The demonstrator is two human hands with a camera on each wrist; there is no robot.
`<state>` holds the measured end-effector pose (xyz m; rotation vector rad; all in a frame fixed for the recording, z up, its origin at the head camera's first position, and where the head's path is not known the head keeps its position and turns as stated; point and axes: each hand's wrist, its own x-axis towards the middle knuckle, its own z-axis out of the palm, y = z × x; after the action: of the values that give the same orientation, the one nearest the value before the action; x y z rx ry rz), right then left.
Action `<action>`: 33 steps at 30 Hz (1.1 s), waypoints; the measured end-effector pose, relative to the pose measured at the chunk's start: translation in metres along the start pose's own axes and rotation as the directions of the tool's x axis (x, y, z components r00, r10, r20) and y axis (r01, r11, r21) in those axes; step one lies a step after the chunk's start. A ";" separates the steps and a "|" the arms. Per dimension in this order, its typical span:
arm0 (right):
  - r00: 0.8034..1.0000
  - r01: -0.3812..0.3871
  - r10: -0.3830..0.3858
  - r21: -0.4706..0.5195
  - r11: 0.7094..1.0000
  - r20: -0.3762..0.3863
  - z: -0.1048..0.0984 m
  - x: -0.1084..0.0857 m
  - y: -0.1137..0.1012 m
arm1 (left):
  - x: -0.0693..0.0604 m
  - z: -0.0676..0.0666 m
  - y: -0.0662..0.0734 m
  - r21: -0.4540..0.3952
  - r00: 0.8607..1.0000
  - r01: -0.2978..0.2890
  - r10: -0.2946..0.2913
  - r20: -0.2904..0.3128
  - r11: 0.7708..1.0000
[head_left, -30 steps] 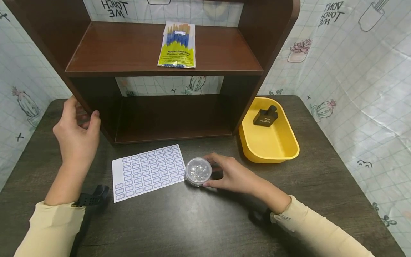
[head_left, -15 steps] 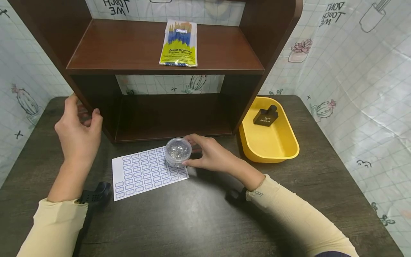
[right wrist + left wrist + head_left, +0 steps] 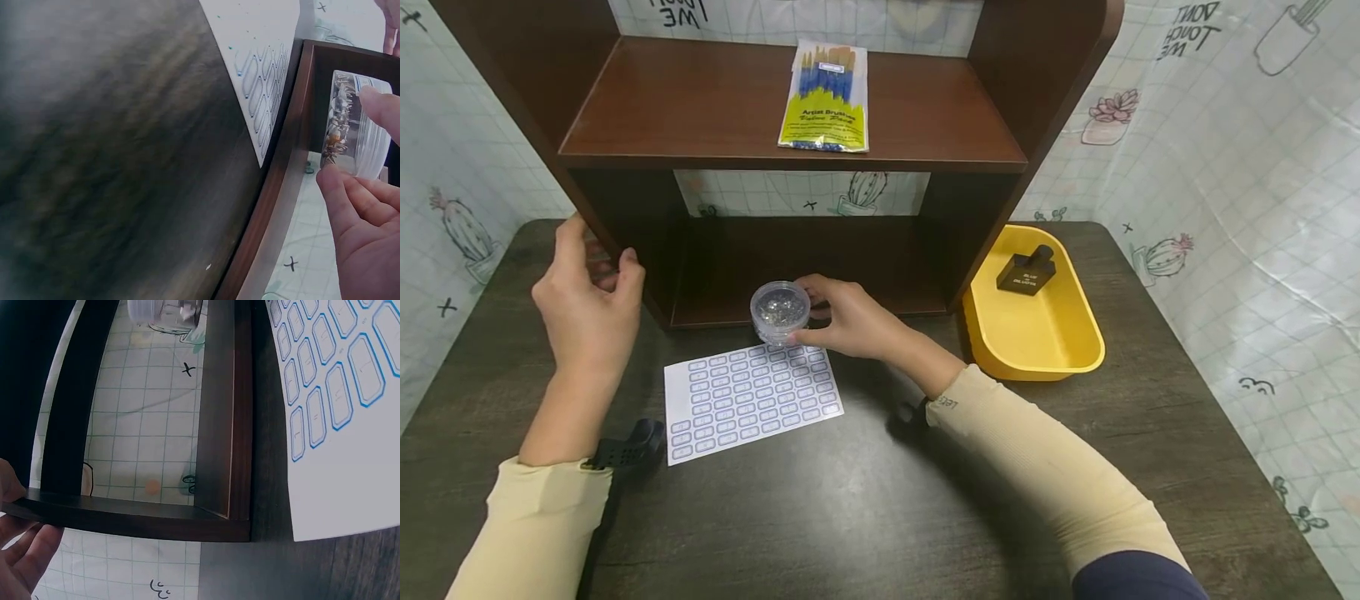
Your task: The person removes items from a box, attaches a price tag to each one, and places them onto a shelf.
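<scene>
The right hand pinches a round clear jar by its side, at the front edge of the shelf's lower compartment. In the right wrist view, thumb and fingers of the right hand hold the jar, which has small metallic pieces inside. The left hand grips the left side panel of the dark brown shelf; in the left wrist view the thumb and fingers of the left hand lie on both sides of the panel.
A sheet of blue-outlined labels lies on the dark table before the shelf. On the upper board is a pack of artist brushes. A yellow bin holding a black bottle stands right of the shelf.
The right hand has carried the jar left and toward the shelf, from the label sheet's right edge, across the sheet, to the lower compartment's front. The left hand keeps its grip on the panel.
</scene>
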<state>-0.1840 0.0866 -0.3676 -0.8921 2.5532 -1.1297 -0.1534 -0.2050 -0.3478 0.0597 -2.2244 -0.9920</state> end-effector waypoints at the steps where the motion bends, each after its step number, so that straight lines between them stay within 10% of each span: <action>1: 1.000 0.003 -0.003 -0.001 1.000 0.003 0.001 0.004 -0.001 | 0.000 0.000 0.000 0.003 1.000 0.002 -0.002 -0.004 1.000; 33: 0.999 -0.037 0.035 0.044 0.998 0.034 0.026 0.062 0.006 | 0.000 0.003 0.000 0.007 1.000 0.008 -0.008 -0.026 1.000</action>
<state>-0.2251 0.0369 -0.3866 -0.8439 2.4970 -1.1466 -0.1553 -0.2030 -0.3496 0.0840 -2.2058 -0.9819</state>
